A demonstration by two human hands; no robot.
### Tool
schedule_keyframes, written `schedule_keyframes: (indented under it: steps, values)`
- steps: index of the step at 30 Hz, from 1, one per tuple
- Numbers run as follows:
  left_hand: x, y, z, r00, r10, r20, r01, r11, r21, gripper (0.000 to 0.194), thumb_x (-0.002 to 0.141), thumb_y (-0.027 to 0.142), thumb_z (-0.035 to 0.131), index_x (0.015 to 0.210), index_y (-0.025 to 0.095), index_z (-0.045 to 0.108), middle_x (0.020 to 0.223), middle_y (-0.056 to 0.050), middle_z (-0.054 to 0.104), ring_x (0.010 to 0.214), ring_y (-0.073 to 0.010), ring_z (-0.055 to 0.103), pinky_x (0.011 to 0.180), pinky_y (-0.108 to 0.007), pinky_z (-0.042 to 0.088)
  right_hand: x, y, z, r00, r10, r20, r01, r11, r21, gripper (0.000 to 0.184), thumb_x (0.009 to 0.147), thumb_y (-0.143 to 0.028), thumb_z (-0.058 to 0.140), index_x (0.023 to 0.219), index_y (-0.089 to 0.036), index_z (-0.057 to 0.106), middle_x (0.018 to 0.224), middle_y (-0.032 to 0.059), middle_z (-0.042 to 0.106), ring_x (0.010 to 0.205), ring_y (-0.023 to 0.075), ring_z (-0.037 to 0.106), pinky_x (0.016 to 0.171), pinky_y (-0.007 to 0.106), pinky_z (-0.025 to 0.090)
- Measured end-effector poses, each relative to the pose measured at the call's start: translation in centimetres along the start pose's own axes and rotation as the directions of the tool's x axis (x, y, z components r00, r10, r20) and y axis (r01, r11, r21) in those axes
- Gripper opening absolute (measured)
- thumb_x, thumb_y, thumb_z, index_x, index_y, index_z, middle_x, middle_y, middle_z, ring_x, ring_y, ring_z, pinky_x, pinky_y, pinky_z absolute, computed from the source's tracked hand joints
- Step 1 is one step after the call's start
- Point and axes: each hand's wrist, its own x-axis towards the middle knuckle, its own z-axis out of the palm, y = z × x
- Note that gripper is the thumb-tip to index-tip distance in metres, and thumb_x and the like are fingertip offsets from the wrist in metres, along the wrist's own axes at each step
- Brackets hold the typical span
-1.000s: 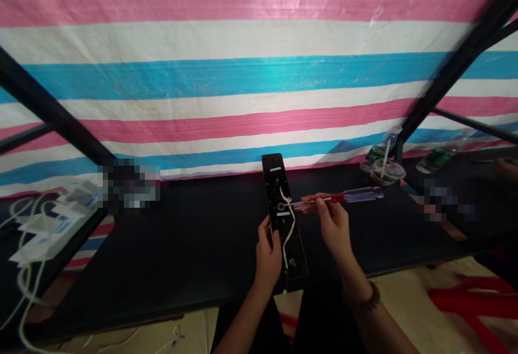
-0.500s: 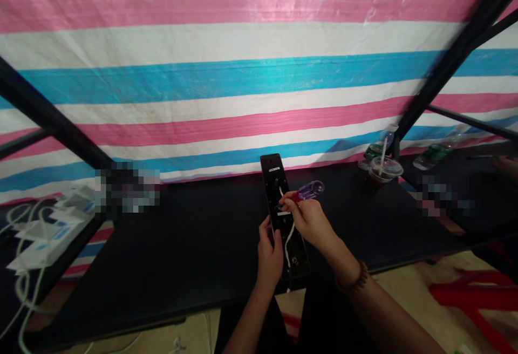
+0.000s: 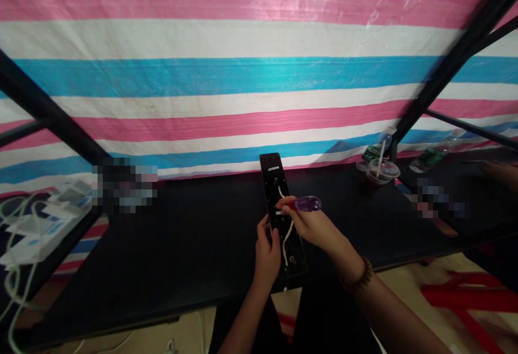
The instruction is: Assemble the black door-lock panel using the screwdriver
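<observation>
Left hand: the left hand (image 3: 267,256) is on the lower part of the long black panel (image 3: 279,203).
Left fingers: the fingers (image 3: 264,228) curl around the side of the panel and grip it.
Right hand: the right hand (image 3: 314,227) is up over the panel and holds a screwdriver (image 3: 307,203).
Right fingers: the fingers (image 3: 292,206) are clenched on the screwdriver, close to its red collar.
Screwdriver: it has a clear purple handle that points right, and the tip is hidden by the fingers.
Panel: it lies long ways on the black table (image 3: 162,267), near the front edge, and has small holes in it. I cannot tell if it is lifted.
Cord: a white cord (image 3: 286,243) runs down the middle of the panel.
Wrist: a bead bracelet (image 3: 361,274) sits on the right wrist.
Table, right side: a plastic cup with a straw (image 3: 379,173) stands just beside a water bottle (image 3: 376,151).
Table, left side: white plugs (image 3: 40,230) and white wires (image 3: 16,267) sit in a heap.
Other person: a hand (image 3: 499,173) rests at the far right, well apart from the panel.
Behind: a pink, white and blue striped sheet (image 3: 226,79) hangs behind the table.
</observation>
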Motion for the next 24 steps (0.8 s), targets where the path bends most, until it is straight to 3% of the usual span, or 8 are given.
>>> schedule_keyframes:
  steps: [6,11,15,18,21,24]
  values:
    - [0.1,-0.3,0.0,1.0,-0.006,0.001,0.006,1.0,-0.007,0.042,0.099,0.04,0.048,0.135,0.02,0.045,0.121,-0.013,0.07,0.108,-0.0232,0.07,0.093,-0.04,0.054,-0.9,0.4,0.2,0.999,0.016,-0.031,-0.015,1.0,0.01,0.024,0.101,-0.019,0.044,0.113,-0.022,0.065,0.107,0.0078,0.074,0.1,0.0207,0.071,0.091,0.034,0.054]
    - [0.0,-0.5,0.1,1.0,-0.017,-0.002,0.017,1.0,-0.007,0.043,0.099,0.04,0.048,0.136,0.02,0.045,0.121,-0.013,0.069,0.11,-0.0236,0.069,0.095,-0.04,0.053,1.8,0.5,-0.1,0.998,0.026,-0.058,-0.024,0.999,0.039,0.021,0.099,-0.024,0.052,0.094,-0.02,0.072,0.092,0.0068,0.074,0.083,0.0188,0.071,0.075,0.028,0.054]
    - [0.0,-0.4,0.1,1.0,-0.016,-0.004,0.016,1.0,0.0,0.043,0.1,0.04,0.046,0.138,0.021,0.044,0.122,-0.013,0.069,0.111,-0.0234,0.068,0.095,-0.04,0.053,3.5,0.6,0.3,0.986,0.02,-0.167,0.001,0.993,0.122,0.014,0.091,-0.029,0.068,0.081,-0.02,0.073,0.084,0.0053,0.072,0.075,0.0179,0.068,0.069,0.028,0.053]
    - [0.0,-0.4,0.0,1.0,-0.018,-0.001,0.018,1.0,-0.005,0.044,0.099,0.041,0.047,0.138,0.021,0.044,0.121,-0.012,0.069,0.11,-0.0232,0.069,0.093,-0.039,0.053,3.6,0.4,0.8,0.977,0.067,-0.204,-0.03,0.983,0.179,0.008,0.09,-0.027,0.069,0.087,-0.021,0.073,0.081,0.0038,0.073,0.074,0.0182,0.068,0.069,0.028,0.053]
    - [0.1,-0.5,0.0,1.0,-0.021,0.002,0.021,1.0,-0.004,0.046,0.098,0.042,0.048,0.139,0.021,0.044,0.119,-0.011,0.068,0.108,-0.0228,0.069,0.093,-0.038,0.053,3.3,0.1,1.1,0.986,0.041,-0.161,-0.009,0.981,0.195,0.016,0.096,-0.025,0.057,0.097,-0.022,0.073,0.092,0.0053,0.076,0.084,0.0191,0.07,0.075,0.03,0.055]
    - [0.1,-0.5,0.0,1.0,-0.021,0.005,0.021,1.0,0.001,0.046,0.098,0.044,0.047,0.138,0.021,0.044,0.118,-0.012,0.068,0.107,-0.023,0.069,0.092,-0.038,0.053,3.1,0.0,1.5,0.981,0.013,-0.195,0.023,0.983,0.181,0.017,0.096,-0.027,0.058,0.092,-0.021,0.073,0.091,0.0059,0.074,0.084,0.019,0.069,0.076,0.03,0.055]
